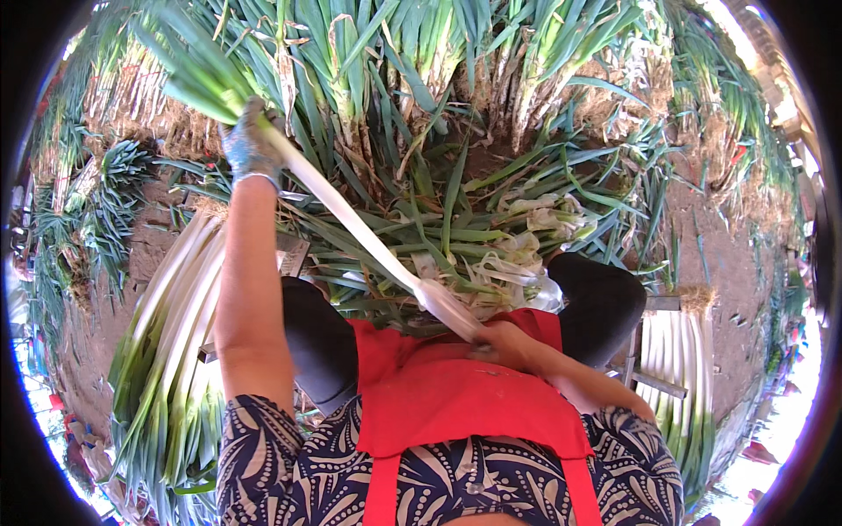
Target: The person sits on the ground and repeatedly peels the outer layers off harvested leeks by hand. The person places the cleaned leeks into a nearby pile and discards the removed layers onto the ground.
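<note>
A long green onion (348, 217) slants across the front of my body, leaves up at the left and white shank down towards my lap. My left hand (254, 144), in a blue-grey glove, is closed around it just below the green leaves (210, 72). Near the lower end, close to the red apron (460, 401), my right hand (505, 343) grips a loose, pale outer sheath (447, 309) that bunches around the shank. Motion blurs the right fingers, and the root end is hidden there.
Trimmed leaves and peeled skins (454, 243) heap up between my knees. Unpeeled green onions with soil on them (342, 85) stand behind the heap. Cleaned, white-shanked stalks lie in a pile (171, 315) at the left and another bundle (677, 355) on a metal rack (658, 382) at the right.
</note>
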### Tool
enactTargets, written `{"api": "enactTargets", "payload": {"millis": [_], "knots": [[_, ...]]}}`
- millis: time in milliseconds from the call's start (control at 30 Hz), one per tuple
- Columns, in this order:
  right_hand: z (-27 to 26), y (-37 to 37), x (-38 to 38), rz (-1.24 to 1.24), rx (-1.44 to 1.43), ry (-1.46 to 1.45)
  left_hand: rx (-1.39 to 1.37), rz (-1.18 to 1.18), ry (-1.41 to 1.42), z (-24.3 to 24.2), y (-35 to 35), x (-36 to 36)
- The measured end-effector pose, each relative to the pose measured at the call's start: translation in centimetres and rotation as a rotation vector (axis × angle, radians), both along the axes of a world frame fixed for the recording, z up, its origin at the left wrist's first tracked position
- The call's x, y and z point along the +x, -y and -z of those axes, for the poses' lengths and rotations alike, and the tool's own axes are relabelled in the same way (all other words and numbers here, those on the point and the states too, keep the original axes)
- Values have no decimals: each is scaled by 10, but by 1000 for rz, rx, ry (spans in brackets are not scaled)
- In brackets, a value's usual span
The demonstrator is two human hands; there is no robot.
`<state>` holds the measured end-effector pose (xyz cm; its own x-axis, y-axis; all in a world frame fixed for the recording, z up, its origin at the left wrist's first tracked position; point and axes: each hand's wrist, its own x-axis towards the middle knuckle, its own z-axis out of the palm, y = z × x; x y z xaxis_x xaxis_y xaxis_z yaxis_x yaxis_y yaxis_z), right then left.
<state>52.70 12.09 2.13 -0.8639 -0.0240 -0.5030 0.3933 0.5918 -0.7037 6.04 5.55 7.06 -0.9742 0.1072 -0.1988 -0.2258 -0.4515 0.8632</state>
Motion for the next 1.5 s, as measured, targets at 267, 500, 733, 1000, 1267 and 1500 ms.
{"api": "enactTargets", "payload": {"millis": [267,500,733,1000,1267,1500], "knots": [[-28,1,79,363,-128,-23,-8,-76,-88,-5,45,-59],[-53,-30,47,239,351,-48,-61,-135,-185,-60,62,-63],[-48,21,-116,448,-10,-658,16,-41,-268,-94,17,55],[-44,45,-130,562,-659,-420,106,342,-280,-72,10,149],[-49,23,-102,440,-1183,-138,731,775,-32,-48,15,132],[-33,14,-128,483,-436,-564,489,594,-14,-27,19,141]]}}
